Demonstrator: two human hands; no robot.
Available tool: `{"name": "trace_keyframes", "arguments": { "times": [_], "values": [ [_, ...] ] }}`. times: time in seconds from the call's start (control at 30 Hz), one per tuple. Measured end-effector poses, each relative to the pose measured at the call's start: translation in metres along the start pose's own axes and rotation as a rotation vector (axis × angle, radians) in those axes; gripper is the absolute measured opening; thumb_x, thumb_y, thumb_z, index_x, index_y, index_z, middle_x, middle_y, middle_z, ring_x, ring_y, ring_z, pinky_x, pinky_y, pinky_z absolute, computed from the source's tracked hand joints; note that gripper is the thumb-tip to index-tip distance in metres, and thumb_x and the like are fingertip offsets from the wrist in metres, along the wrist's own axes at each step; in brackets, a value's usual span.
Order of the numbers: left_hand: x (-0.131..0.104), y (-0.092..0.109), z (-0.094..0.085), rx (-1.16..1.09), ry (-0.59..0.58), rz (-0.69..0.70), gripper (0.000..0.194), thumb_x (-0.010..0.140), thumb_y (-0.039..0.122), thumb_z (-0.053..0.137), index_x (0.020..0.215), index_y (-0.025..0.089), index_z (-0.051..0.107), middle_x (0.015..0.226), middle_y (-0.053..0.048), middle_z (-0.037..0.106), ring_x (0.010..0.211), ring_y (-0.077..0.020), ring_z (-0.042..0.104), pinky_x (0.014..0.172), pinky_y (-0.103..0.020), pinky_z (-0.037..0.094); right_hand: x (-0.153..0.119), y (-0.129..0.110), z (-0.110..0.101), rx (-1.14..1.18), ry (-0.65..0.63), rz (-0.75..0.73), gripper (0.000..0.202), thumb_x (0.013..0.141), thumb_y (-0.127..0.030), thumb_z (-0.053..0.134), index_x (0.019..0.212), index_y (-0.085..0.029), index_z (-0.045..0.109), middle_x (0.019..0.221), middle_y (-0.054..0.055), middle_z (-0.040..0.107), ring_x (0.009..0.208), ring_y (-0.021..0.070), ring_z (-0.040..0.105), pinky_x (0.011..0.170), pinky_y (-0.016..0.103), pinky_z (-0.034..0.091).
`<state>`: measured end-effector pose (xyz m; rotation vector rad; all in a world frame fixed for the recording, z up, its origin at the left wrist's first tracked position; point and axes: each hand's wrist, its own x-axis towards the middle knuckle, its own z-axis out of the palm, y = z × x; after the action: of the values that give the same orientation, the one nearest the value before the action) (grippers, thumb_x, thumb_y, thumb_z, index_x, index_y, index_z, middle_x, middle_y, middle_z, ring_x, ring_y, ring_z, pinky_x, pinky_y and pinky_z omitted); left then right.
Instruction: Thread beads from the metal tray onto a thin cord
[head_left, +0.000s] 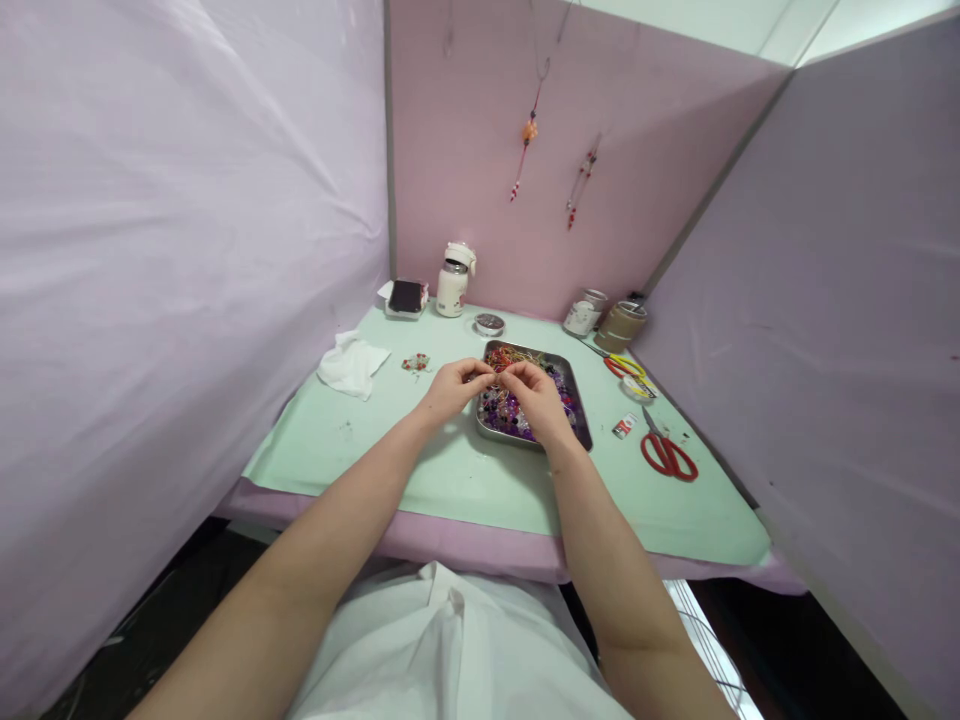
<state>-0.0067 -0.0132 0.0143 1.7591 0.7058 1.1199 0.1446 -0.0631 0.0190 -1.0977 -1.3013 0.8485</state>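
**Tabletop layout**

Table (397, 455): tray (510, 437) near centre, beads (495, 408) in it, left hand (454, 388) and right hand (537, 398) meeting above. Behind tray: round case (489, 325); left of that, bottle (451, 290), then box (406, 298). Left of tray: bead cluster (415, 363), then cloth (351, 365). Right of tray: packet (625, 426), then scissors (660, 437). Rear right: two jars (621, 328), handled tool (621, 363) before them. Back wall (465, 150): two hanging strings (529, 131).

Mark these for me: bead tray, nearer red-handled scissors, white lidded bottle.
Bead tray (501, 435): head view, on its near metal wall.
Red-handled scissors (665, 440): head view, where the handles come together.
White lidded bottle (451, 292): head view, middle of its body.
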Motion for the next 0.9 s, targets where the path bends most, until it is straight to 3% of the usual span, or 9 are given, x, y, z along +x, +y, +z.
{"name": "trace_keyframes", "arguments": {
  "times": [0.17, 0.37, 0.57, 0.67, 0.8, 0.9],
  "values": [
    [0.000, 0.001, -0.001, -0.023, -0.059, 0.027, 0.024, 0.075, 0.036, 0.061, 0.083, 0.014, 0.067, 0.076, -0.003, 0.062, 0.068, -0.0116, 0.053, 0.066, -0.026, 0.044, 0.001, 0.001, 0.000, -0.055, 0.034, -0.043, 0.017, 0.075, -0.039, 0.062, 0.075, -0.023, 0.056, 0.069, -0.002, 0.053, 0.064, 0.0129, 0.046, 0.062, 0.026, 0.038],
    [-0.002, 0.004, -0.001, -0.119, -0.104, 0.117, 0.018, 0.075, 0.033, 0.064, 0.080, 0.016, 0.070, 0.111, -0.010, 0.062, 0.093, -0.0173, 0.058, 0.080, -0.031, 0.047, 0.004, 0.009, -0.003, -0.136, 0.060, -0.047, 0.016, 0.076, -0.038, 0.060, 0.075, -0.022, 0.058, 0.065, -0.003, 0.052, 0.058, 0.0121, 0.043, 0.057, 0.026, 0.034],
    [-0.005, 0.013, -0.001, -0.145, -0.184, 0.022, 0.024, 0.074, 0.032, 0.064, 0.089, 0.015, 0.071, 0.091, -0.007, 0.069, 0.084, -0.0165, 0.060, 0.078, -0.030, 0.046, 0.004, 0.015, -0.004, -0.233, 0.029, 0.005, 0.016, 0.072, -0.037, 0.064, 0.069, -0.021, 0.061, 0.059, -0.002, 0.054, 0.054, 0.0126, 0.042, 0.054, 0.027, 0.032],
    [-0.005, 0.012, 0.000, -0.116, -0.150, 0.002, 0.023, 0.074, 0.033, 0.064, 0.085, 0.014, 0.071, 0.082, -0.005, 0.069, 0.076, -0.0148, 0.059, 0.074, -0.029, 0.046, 0.004, 0.013, -0.004, -0.293, 0.058, -0.022, 0.014, 0.072, -0.035, 0.063, 0.071, -0.021, 0.062, 0.067, 0.000, 0.059, 0.061, 0.0149, 0.048, 0.059, 0.028, 0.037],
    [-0.002, 0.005, 0.001, 0.001, 0.011, -0.001, 0.023, 0.073, 0.034, 0.063, 0.082, 0.015, 0.070, 0.081, -0.005, 0.069, 0.076, -0.0160, 0.060, 0.073, -0.029, 0.047, 0.001, 0.003, -0.002, -0.384, 0.188, -0.193, 0.009, 0.076, -0.030, 0.058, 0.074, -0.022, 0.062, 0.082, 0.003, 0.062, 0.078, 0.0177, 0.054, 0.073, 0.031, 0.041],
    [-0.001, 0.001, 0.001, 0.123, 0.081, 0.055, 0.020, 0.074, 0.033, 0.062, 0.080, 0.016, 0.071, 0.082, -0.006, 0.070, 0.079, -0.0171, 0.061, 0.075, -0.030, 0.046, -0.003, -0.005, 0.001, -0.476, 0.203, -0.303, 0.011, 0.079, -0.028, 0.055, 0.072, -0.022, 0.060, 0.081, 0.003, 0.061, 0.080, 0.0179, 0.054, 0.077, 0.032, 0.041]
  ]
}}
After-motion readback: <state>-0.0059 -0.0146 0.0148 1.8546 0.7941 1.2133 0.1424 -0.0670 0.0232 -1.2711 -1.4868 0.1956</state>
